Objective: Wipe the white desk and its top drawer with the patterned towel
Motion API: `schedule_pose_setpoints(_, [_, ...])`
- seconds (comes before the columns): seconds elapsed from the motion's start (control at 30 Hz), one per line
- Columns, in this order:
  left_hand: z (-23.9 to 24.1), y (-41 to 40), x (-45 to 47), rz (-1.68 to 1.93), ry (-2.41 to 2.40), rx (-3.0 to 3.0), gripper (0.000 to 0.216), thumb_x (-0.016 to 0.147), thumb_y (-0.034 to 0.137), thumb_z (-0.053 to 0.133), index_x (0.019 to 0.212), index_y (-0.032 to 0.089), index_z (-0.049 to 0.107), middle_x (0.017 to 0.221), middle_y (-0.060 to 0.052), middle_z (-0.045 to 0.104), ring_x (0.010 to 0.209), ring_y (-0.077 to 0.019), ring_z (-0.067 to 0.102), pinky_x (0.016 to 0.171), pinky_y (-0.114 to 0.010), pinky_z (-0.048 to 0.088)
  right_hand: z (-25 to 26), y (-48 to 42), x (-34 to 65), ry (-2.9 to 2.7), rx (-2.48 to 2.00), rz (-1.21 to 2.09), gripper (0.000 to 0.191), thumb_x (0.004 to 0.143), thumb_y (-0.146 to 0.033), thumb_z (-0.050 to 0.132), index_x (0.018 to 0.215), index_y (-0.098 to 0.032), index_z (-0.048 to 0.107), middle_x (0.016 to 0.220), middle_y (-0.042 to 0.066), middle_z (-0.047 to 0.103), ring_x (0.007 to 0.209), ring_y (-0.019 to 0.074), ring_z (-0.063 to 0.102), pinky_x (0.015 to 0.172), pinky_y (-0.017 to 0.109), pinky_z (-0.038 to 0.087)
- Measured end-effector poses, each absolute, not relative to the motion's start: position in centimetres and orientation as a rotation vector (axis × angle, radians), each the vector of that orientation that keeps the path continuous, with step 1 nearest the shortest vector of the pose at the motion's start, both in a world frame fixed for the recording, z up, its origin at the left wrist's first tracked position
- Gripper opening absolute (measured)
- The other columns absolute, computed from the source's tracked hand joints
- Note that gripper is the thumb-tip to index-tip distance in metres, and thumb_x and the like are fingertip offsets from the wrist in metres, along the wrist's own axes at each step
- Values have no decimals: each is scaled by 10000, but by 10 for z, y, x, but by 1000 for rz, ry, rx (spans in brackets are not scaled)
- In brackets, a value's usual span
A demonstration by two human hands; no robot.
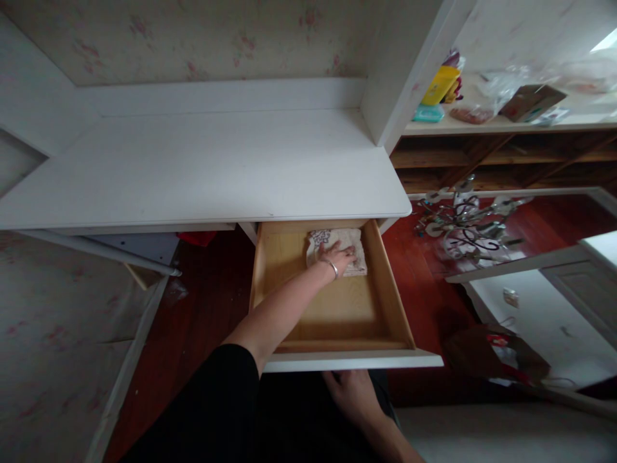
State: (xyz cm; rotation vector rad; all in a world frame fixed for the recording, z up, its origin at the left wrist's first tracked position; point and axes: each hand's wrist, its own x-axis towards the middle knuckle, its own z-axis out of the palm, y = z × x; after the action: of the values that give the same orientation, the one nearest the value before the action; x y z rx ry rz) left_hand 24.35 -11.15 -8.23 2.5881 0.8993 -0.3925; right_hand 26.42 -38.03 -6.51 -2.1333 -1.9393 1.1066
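Note:
A pale wooden drawer stands pulled out from under the white desk. In its far part lies a folded cream cloth with a dark pattern. My left hand, a silver bangle on the wrist, rests flat on the cloth with its fingers spread. My right hand is low down, just beneath the drawer's white front panel. Its fingertips reach up behind the panel and are hidden.
A dark red wooden floor lies below. A metal chandelier lies on the floor to the right. Beyond it, a shelf holds a yellow pack, bags and a box. White furniture panels and a brown bag are at the lower right.

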Motion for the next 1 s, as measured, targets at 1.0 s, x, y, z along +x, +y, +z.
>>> schedule_pose_setpoints(1.0, [-58, -212, 81, -539, 729, 2726, 667, 775, 197, 577, 1374, 413, 379, 1415, -72, 363, 1193, -314, 368, 825, -445, 473, -69, -382, 265, -1890, -2037, 1122, 346, 948, -299, 446, 866, -192, 765, 949, 78, 751, 989, 288, 658, 884, 364, 441])
